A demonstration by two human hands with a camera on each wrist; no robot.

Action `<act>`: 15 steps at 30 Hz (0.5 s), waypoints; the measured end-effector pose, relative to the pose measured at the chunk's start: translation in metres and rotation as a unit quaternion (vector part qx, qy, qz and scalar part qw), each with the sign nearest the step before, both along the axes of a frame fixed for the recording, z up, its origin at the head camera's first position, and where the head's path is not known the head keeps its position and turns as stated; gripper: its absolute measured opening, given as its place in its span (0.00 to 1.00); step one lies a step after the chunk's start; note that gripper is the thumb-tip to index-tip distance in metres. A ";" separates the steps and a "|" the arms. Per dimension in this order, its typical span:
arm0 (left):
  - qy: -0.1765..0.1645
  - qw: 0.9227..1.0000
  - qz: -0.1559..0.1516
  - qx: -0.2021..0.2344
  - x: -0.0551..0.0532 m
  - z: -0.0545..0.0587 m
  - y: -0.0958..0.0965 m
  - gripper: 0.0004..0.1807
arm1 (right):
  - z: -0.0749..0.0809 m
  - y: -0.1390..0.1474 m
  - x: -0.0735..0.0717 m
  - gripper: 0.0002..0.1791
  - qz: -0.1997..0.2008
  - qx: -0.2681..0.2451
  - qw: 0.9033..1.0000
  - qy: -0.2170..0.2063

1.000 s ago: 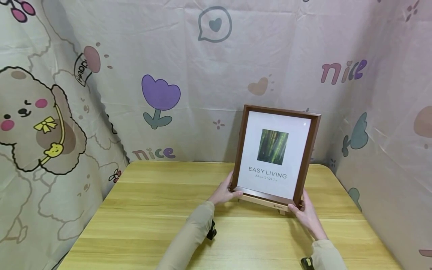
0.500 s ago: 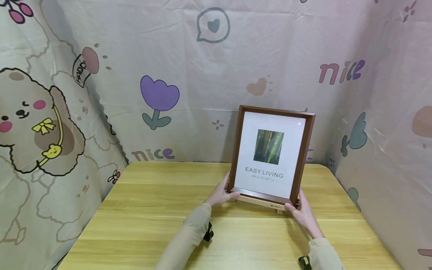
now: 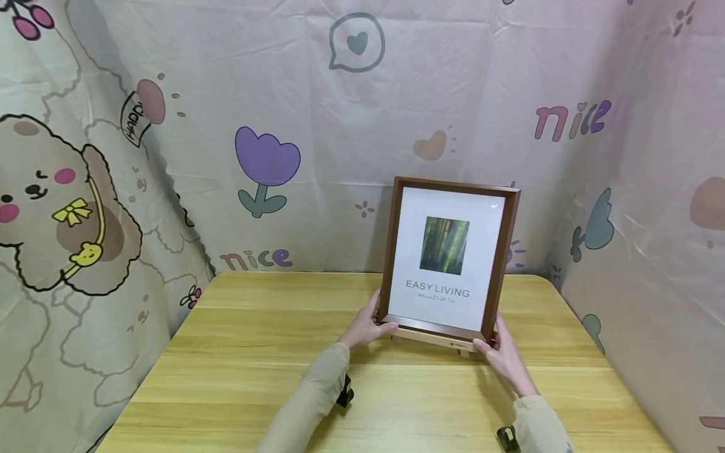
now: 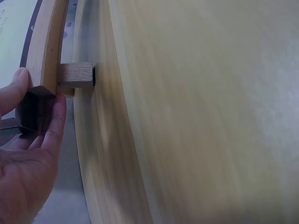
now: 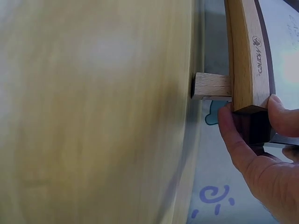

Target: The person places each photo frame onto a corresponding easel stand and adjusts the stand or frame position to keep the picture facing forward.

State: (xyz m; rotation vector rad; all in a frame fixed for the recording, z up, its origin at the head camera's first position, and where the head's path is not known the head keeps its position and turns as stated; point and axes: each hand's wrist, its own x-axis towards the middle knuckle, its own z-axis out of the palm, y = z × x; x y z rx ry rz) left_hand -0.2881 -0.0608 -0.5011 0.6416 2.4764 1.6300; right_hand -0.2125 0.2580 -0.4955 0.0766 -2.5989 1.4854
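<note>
A brown picture frame (image 3: 396, 251) leans back on a small wooden easel (image 3: 433, 340), tilted a little in the head view. Behind its glass a white sheet (image 3: 438, 251) carries a green bamboo picture and the words "EASY LIVING". My left hand (image 3: 364, 327) grips the frame's lower left corner, thumb in front and fingers behind and below. At the lower right corner my right hand (image 3: 506, 362) holds it the same way. Both wrist views show the easel's light ledge (image 4: 44, 46) beside the fingers and a short square foot (image 5: 211, 85) jutting toward the table. The easel's back is hidden.
The wood-grain table (image 3: 255, 377) ends at a rear edge close behind the frame. A printed cloth backdrop (image 3: 351, 126) with cartoon figures encloses the back and both sides. Dark wrist devices (image 3: 344, 391) show under both sleeves.
Both hands have shifted the picture frame and easel slightly to the left. Their hold on the lower corners is the same.
</note>
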 end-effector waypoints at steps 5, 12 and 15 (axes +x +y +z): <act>0.000 1.000 0.005 -0.005 0.001 -0.001 -0.003 0.57 | -0.001 -0.001 -0.002 0.49 0.007 0.001 1.000 0.015; -0.004 0.999 0.023 -0.022 0.004 -0.001 -0.006 0.57 | 0.000 -0.004 -0.003 0.49 0.013 -0.002 1.000 0.009; -0.003 0.999 0.027 -0.024 0.005 0.000 -0.007 0.57 | 0.000 -0.004 -0.004 0.49 0.016 -0.001 1.000 0.006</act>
